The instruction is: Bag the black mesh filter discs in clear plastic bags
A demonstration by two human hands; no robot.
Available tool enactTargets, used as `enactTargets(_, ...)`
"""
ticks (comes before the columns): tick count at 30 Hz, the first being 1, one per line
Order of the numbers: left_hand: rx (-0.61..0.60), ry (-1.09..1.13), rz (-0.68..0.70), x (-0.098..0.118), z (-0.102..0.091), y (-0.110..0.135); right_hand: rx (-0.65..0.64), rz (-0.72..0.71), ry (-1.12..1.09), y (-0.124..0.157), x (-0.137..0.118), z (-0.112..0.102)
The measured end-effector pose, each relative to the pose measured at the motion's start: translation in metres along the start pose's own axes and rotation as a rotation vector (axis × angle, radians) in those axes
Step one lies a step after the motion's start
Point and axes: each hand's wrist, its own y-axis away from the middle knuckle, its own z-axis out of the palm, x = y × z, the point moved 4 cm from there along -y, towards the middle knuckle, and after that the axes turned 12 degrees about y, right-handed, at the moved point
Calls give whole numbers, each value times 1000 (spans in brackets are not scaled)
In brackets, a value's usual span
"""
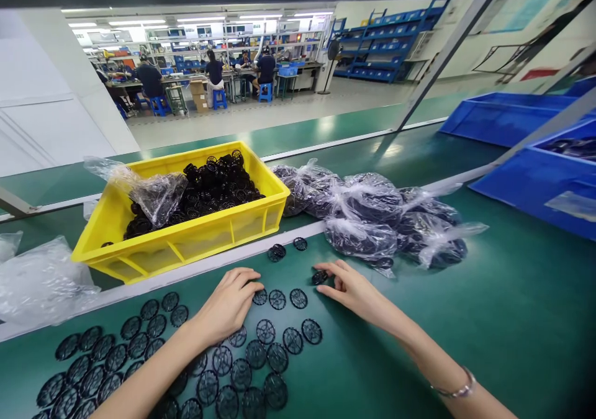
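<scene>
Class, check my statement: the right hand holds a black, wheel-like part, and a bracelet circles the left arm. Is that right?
Not quite: the bracelet circles the right arm, as the head view shows. The right hand does hold a black, wheel-like part.

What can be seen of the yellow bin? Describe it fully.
The yellow bin is rectangular, open-topped and seemingly plastic, with a lipped rim and upright ribs on its near wall. It stands upright beyond the left hand, which does not touch it. Black parts, some round, are heaped inside; a clear bag lies on them and over the rim at left.
</scene>
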Motion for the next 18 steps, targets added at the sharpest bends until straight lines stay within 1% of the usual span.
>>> enactTargets(3,5,-3,-2,1,-1,-3,-32,3,-27,-3,3,-4)
enactTargets(7,28,-2,6,1,1,-3,47,-24,19,-6,-7,-9)
enactTargets(10,50,2,17,-6,5,-1,67,-9,51,-8,-15,-9)
enactTargets(13,57,-2,21,-14,5,0,62,4,66,-10,-17,-9)
enactTargets(15,50,-7,24,-15,4,0,60,-21,50,-9,-17,-11)
enactTargets(18,35,-15,15,-12,0,-1,81,-66,-10,-7,-14,-13)
